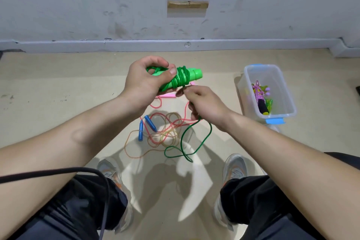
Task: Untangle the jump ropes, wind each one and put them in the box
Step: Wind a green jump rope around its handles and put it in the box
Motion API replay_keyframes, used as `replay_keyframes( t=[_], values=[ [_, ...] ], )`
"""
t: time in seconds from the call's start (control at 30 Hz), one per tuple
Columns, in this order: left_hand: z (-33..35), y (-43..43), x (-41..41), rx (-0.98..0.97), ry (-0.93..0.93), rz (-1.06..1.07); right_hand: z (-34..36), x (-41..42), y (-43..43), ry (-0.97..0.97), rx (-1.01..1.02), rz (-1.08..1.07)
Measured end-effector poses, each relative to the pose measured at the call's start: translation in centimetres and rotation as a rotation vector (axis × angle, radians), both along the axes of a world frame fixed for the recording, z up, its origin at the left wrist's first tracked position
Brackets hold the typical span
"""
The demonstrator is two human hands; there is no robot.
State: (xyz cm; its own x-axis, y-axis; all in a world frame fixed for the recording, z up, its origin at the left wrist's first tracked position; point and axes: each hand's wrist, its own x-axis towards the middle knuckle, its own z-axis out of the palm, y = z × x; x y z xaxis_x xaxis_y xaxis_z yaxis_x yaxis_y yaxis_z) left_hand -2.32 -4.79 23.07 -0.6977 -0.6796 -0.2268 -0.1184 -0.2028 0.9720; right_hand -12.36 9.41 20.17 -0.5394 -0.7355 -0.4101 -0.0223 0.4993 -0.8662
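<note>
My left hand [145, 82] grips the green jump rope handles [191, 75], with several turns of green cord wound around them. My right hand [204, 103] pinches the green cord just below the handles. The loose green cord [183, 142] hangs from that hand and loops onto the floor. On the floor beneath lies a tangle of a pink rope [155, 106] with a pink handle [168, 95] and a yellowish rope [136, 154] with two blue handles [150, 122]. The clear plastic box [286, 93] at right holds a wound purple rope [260, 94].
A grey wall with a baseboard [175, 45] runs across the back. My shoes [234, 169] and knees frame the tangle on the beige floor. A black cable [58, 171] crosses my left forearm. A clear lid lies partly behind my right forearm by the box.
</note>
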Motion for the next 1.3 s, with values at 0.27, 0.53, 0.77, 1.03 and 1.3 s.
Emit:
replay_keyframes(
  t=[0.27,0.53,0.77,1.03,1.3],
  values=[
    [-1.4,0.8,0.4,-0.597,-0.089,-0.058,1.4,0.8,-0.2,0.424,0.173,0.352],
    [-2.7,0.2,0.2,-0.871,-0.244,-0.224,3.3,-0.1,-0.1,0.647,0.161,0.375],
    [-1.6,-0.4,0.0,-0.497,-0.256,-0.580,3.2,-3.4,0.3,0.357,-0.128,0.308],
    [1.5,-0.5,0.2,0.100,-0.004,-0.571,2.5,-5.4,1.3,-0.195,-0.289,0.083],
    [2.1,0.0,0.4,0.349,0.123,-0.388,1.1,-2.8,1.1,-0.573,-0.161,-0.093]
  ],
)
